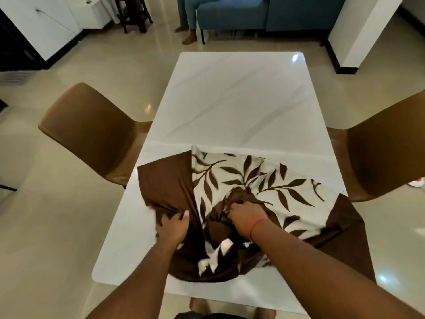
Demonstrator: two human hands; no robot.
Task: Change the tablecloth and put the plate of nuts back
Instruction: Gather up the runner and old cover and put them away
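Note:
A tablecloth (250,180), cream with dark brown leaves and a plain brown border, lies bunched on the near half of the white marble table (236,97). My left hand (176,227) grips a fold of the brown border on the left side. My right hand (246,218) grips a bunch of brown cloth near the middle of the heap. A red band circles my right wrist. No plate of nuts is in view.
Brown chairs stand at the table's left (92,134) and right (388,146). A blue sofa (264,12) with a seated person's legs (190,17) is at the back. A white cabinet (46,24) stands far left, a white pillar (363,31) far right.

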